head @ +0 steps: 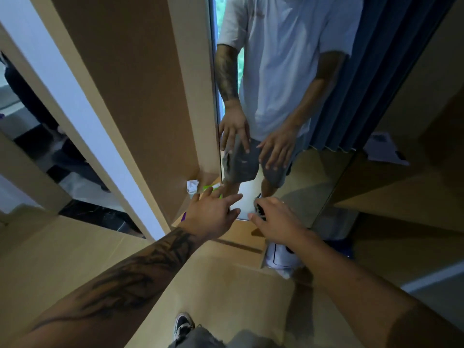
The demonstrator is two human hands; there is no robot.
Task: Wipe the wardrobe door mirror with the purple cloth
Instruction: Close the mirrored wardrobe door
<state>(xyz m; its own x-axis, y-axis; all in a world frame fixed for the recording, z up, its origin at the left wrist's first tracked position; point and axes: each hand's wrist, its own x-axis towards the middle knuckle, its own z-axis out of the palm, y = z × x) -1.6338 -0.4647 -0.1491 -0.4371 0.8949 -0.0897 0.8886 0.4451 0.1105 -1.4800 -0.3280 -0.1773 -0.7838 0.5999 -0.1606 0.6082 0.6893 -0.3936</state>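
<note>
Left hand: your tattooed left hand (pixel 213 213) reaches toward the mirror's lower edge, fingers straight and spread, holding nothing.
Right hand: your right hand (pixel 275 219) reaches beside it, fingers loosely spread, holding nothing.
Mirror: the tall frameless wardrobe door mirror (pixel 283 101) stands ahead and reflects both hands.
Cloth: only a thin purple sliver (pixel 183 217) shows, just left of your left wrist; you cannot tell whether it is the cloth.
Floor: a crumpled white paper (pixel 192 186) lies near the mirror's left corner.

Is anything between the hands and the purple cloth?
Partly: the left hand itself covers most of the purple cloth, which shows only as a sliver at the wrist. Nothing else visibly blocks it. The right hand is empty.
</note>
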